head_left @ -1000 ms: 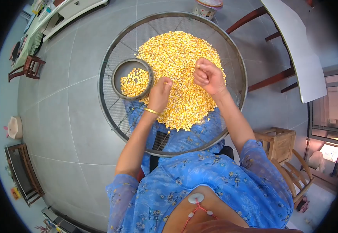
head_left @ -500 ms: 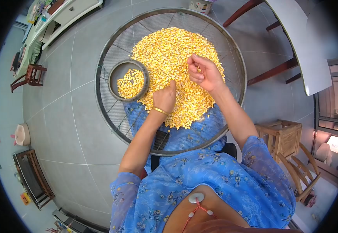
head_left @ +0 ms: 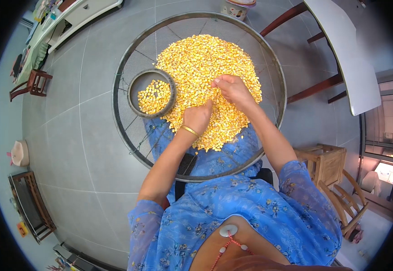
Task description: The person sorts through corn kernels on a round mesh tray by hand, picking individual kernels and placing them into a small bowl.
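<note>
A wide heap of yellow corn kernels lies on a round mesh sieve across my lap. My left hand, with a gold bracelet at the wrist, rests low over the heap, fingers curled under and mostly hidden. To its upper right, my right hand is closed in a pinch above the kernels; whatever its fingertips hold is too small to make out. Left of the heap, inside the sieve, stands a dark round bowl with a smaller portion of kernels in it.
A white table with dark red legs stands at the upper right. Wooden chairs are near my right elbow. A small wooden stool and a white cabinet stand at left. A patterned bucket sits beyond the sieve.
My right hand has moved down and left and turned palm-down, its fingers now nearer the kernels. My left hand has shifted slightly right and down. The bowl stays in place.
</note>
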Motion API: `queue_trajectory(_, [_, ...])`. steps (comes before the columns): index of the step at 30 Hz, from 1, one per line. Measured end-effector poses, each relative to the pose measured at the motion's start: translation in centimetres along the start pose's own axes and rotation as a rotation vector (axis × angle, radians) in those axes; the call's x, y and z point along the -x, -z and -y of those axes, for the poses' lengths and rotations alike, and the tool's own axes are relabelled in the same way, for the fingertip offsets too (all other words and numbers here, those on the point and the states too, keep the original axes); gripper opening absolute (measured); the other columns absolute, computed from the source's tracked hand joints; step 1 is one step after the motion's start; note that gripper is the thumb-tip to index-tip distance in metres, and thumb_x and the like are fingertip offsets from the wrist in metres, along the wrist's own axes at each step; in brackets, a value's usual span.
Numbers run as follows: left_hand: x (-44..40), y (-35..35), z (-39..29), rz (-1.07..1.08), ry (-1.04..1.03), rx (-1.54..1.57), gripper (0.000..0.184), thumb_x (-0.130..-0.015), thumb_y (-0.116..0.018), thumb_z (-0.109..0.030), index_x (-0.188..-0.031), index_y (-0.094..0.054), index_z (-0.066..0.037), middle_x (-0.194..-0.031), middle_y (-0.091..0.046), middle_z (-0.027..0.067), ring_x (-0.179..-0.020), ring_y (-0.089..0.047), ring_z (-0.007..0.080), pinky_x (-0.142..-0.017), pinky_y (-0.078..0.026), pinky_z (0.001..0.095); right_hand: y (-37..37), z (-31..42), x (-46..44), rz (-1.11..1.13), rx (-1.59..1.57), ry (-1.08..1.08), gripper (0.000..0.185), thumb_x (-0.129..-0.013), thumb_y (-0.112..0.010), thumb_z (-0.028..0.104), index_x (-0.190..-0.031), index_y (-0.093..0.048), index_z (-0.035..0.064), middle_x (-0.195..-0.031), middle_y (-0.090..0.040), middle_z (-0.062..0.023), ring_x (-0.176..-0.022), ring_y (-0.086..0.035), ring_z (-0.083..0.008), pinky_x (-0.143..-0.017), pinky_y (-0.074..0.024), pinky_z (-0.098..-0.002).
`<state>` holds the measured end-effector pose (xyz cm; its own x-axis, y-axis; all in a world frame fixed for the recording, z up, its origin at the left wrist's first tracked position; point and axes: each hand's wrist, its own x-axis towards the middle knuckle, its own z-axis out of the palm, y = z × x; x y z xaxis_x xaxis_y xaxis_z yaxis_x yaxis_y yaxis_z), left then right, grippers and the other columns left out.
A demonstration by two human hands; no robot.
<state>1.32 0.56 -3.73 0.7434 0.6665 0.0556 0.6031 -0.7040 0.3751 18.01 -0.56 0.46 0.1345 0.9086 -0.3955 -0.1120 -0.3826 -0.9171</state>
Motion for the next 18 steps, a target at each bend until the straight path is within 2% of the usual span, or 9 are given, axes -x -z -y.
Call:
queue_trajectory(5, [0.0, 0.5, 0.2, 0.06, 0.071, 0.051, 0.018, -0.086, -0.053, -0.024, -0.091, -0.053, -0.007, -0.061, -0.061, 0.012, -0.058, -0.062, 0.0297, -0.05, -0.046, 0.0421, 0.0, -0.2, 0.0, 0.012, -0.007, -0.016, 0.022, -0.088, -0.054, 0.023, -0.086, -0.063, 0.003, -0.049, -0.037, 0.0069, -0.041, -0.029, -0.0025, -0.038, -0.0198, -0.0216])
queue_trajectory(8, [-0.1, 0.5, 1.0, -0.067, 0.17, 0.361, 0.016, -0.084, -0.06, -0.021, -0.087, -0.057, -0.006, -0.059, -0.058, 0.0098, -0.053, -0.058, 0.0238, -0.049, -0.042, 0.0365, 0.2, -0.3, -0.1, 0.03, 0.028, -0.028, 0.022, -0.088, -0.054, 0.023, -0.086, -0.063, 0.0024, -0.052, -0.042, 0.0048, -0.044, -0.034, -0.0042, -0.04, -0.0255, -0.0223])
queue_trajectory(10, [-0.2, 0.8, 1.4, -0.112, 0.205, 0.747, 0.017, -0.086, -0.06, -0.02, -0.08, -0.057, -0.004, -0.057, -0.052, 0.0027, -0.051, -0.05, 0.0143, -0.049, -0.039, 0.0297, 0.0, -0.8, -0.5, -0.014, 0.207, 0.052, 0.021, -0.086, -0.056, 0.023, -0.088, -0.063, 0.0028, -0.058, -0.051, 0.0012, -0.051, -0.043, -0.007, -0.047, -0.0353, -0.0252])
queue_trajectory(11, [-0.3, 0.9, 1.6, -0.112, 0.204, 0.747, 0.017, -0.086, -0.06, -0.02, -0.08, -0.057, -0.004, -0.057, -0.052, 0.0027, -0.051, -0.05, 0.0143, -0.049, -0.039, 0.0297, 0.1, -1.5, -0.8, -0.015, 0.207, 0.052, 0.021, -0.086, -0.056, 0.023, -0.088, -0.063, 0.0028, -0.058, -0.051, 0.0012, -0.051, -0.043, -0.007, -0.047, -0.0353, -0.0252])
queue_trajectory(13, [-0.4, 2.1, 1.5, -0.023, 0.375, 1.166, 0.022, -0.09, -0.057, -0.024, -0.077, -0.054, -0.006, -0.057, -0.045, -0.0023, -0.049, -0.041, 0.0076, -0.043, -0.031, 0.023, -0.1, -2.4, -1.3, -0.012, 0.49, 0.22, 0.017, -0.084, -0.056, 0.019, -0.088, -0.062, 0.0039, -0.067, -0.06, -0.0065, -0.06, -0.055, -0.0149, -0.056, -0.0437, -0.0314])
queue_trajectory(14, [-0.4, 2.8, 1.5, 0.025, 0.462, 1.374, 0.024, -0.091, -0.055, -0.026, -0.075, -0.053, -0.008, -0.056, -0.041, -0.0048, -0.048, -0.037, 0.0042, -0.04, -0.027, 0.0197, 0.0, -2.9, -1.3, -0.011, 0.49, 0.22, 0.017, -0.084, -0.056, 0.019, -0.088, -0.062, 0.0039, -0.067, -0.06, -0.0065, -0.06, -0.055, -0.0149, -0.056, -0.0437, -0.0314])
queue_trajectory(15, [-0.3, 3.4, 1.8, 0.024, 0.461, 1.374, 0.024, -0.091, -0.055, -0.026, -0.075, -0.053, -0.008, -0.056, -0.041, -0.0048, -0.048, -0.037, 0.0042, -0.04, -0.027, 0.0197, -0.5, -2.6, -0.7, -0.048, 0.664, 0.285, 0.016, -0.083, -0.055, 0.018, -0.087, -0.061, 0.0044, -0.069, -0.062, -0.0099, -0.063, -0.059, -0.0194, -0.058, -0.0454, -0.034])
queue_trajectory(17, [0.0, 4.7, 2.6, 0.096, 0.422, 1.871, 0.028, -0.094, -0.05, -0.03, -0.076, -0.048, -0.01, -0.055, -0.041, -0.0037, -0.044, -0.034, 0.0043, -0.038, -0.025, 0.019, -1.2, -2.6, -0.1, -0.088, 0.839, 0.348, 0.014, -0.083, -0.055, 0.017, -0.087, -0.061, 0.0048, -0.072, -0.063, -0.0134, -0.067, -0.062, -0.0239, -0.059, -0.0472, -0.0366])
queue_trajectory(18, [0.1, 5.2, 2.7, 0.096, 0.42, 1.873, 0.028, -0.094, -0.05, -0.03, -0.076, -0.048, -0.01, -0.055, -0.041, -0.0037, -0.044, -0.034, 0.0043, -0.038, -0.025, 0.019, -1.4, -2.9, -0.1, -0.094, 0.975, 0.34, 0.014, -0.083, -0.056, 0.019, -0.089, -0.061, 0.0072, -0.073, -0.063, -0.0146, -0.069, -0.062, -0.0264, -0.061, -0.0471, -0.0391])
